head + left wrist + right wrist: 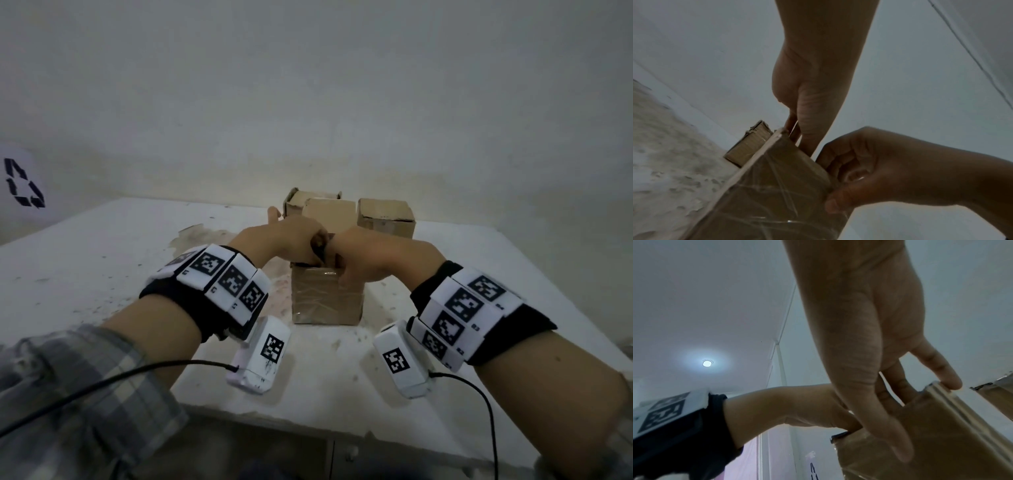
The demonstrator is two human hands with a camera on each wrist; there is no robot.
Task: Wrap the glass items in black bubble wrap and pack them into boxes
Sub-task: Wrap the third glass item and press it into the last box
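Your taped cardboard box (327, 298) stands on the bench (85, 260) at the centre, with a dark wrapped item (318, 248) poking from its open top; how deep it sits is hidden. Your left hand (291, 240) grips that item from 10 o'clock, while your right hand (373, 260) pinches the box's rim from 2 o'clock. Three more boxes (385, 216) stand at 12 o'clock, contents hidden.

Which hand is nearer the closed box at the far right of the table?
Right. The right hand is at the taped box, just before the closed box; the left hand is farther left.
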